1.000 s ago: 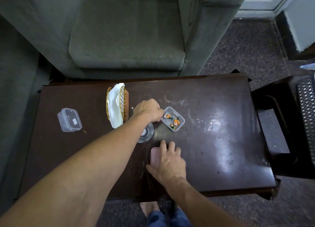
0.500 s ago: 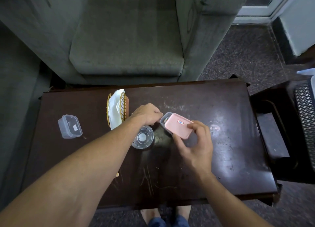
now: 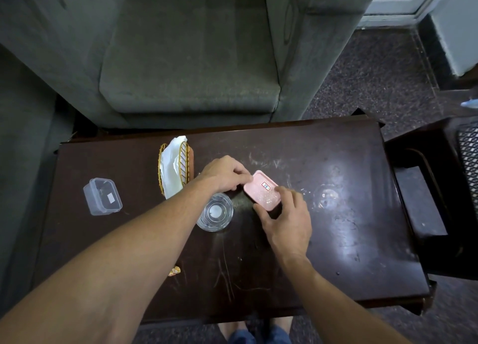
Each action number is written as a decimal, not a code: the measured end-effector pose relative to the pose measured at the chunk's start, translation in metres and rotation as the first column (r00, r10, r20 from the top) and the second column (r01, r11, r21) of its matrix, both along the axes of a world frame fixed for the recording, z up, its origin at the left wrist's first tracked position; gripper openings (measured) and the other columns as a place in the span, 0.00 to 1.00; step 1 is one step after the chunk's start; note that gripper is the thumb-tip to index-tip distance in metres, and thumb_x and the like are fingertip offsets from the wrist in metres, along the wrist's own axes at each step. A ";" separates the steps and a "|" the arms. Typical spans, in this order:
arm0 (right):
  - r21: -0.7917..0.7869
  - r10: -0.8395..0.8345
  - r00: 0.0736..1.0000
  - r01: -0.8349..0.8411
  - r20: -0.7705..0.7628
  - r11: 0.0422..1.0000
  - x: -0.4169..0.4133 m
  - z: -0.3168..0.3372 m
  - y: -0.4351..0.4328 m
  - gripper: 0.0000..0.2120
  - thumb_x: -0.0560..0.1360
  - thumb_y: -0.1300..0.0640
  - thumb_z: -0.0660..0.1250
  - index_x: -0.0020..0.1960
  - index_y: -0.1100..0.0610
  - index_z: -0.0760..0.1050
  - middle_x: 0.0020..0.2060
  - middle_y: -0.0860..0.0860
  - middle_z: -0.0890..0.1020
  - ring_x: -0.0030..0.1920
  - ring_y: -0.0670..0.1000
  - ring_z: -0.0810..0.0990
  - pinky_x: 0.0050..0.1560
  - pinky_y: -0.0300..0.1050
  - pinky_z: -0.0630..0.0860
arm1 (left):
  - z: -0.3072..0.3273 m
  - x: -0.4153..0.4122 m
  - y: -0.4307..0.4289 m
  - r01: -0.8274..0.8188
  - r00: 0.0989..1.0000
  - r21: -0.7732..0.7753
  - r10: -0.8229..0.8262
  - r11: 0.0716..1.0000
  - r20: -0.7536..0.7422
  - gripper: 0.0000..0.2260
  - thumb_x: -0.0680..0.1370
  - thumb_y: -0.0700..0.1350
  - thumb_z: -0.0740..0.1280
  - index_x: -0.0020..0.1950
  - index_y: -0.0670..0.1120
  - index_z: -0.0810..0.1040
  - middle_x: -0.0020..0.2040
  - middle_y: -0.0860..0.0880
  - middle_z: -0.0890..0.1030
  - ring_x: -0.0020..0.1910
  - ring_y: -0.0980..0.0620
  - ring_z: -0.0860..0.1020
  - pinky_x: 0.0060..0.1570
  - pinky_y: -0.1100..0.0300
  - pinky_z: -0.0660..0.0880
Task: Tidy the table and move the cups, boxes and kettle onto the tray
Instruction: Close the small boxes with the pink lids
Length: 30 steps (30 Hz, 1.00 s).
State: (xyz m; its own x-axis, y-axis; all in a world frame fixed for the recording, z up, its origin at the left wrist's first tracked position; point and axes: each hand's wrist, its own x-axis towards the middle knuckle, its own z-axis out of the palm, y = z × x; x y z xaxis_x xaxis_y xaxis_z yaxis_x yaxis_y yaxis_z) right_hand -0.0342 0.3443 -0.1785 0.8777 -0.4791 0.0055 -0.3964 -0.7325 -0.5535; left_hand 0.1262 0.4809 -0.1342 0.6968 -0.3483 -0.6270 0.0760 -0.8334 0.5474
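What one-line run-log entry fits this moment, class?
pink lid: gripped by both hands | left hand: far corner | right hand: near edge | glass cup: standing beside

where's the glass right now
Head view: the drinking glass stands on the dark table, left of centre, just this side of the left hand and left of the pink-lidded box.

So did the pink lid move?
Yes. The pink lid went from the near side of the glass cup to its far right side, away from the person, and the right hand holds it there.
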 end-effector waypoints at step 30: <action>-0.020 0.081 0.934 -0.094 -0.349 0.995 0.018 0.023 0.000 0.24 0.79 0.40 0.67 0.72 0.47 0.76 0.78 0.40 0.67 0.71 0.51 0.73 0.59 0.52 0.78 | 0.021 0.004 -0.030 -0.013 0.993 0.286 -0.022 0.958 0.118 0.12 0.77 0.55 0.75 0.56 0.50 0.87 0.49 0.47 0.87 0.53 0.47 0.84 0.56 0.49 0.81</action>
State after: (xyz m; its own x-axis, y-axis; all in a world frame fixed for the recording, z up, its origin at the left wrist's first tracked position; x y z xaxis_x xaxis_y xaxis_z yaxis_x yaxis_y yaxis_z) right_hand -0.0167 0.3447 -0.1556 0.8665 -0.4055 -0.2912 -0.4925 -0.7897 -0.3659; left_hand 0.1303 0.4504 -0.1130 0.7708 -0.1701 -0.6139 0.0213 -0.9563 0.2916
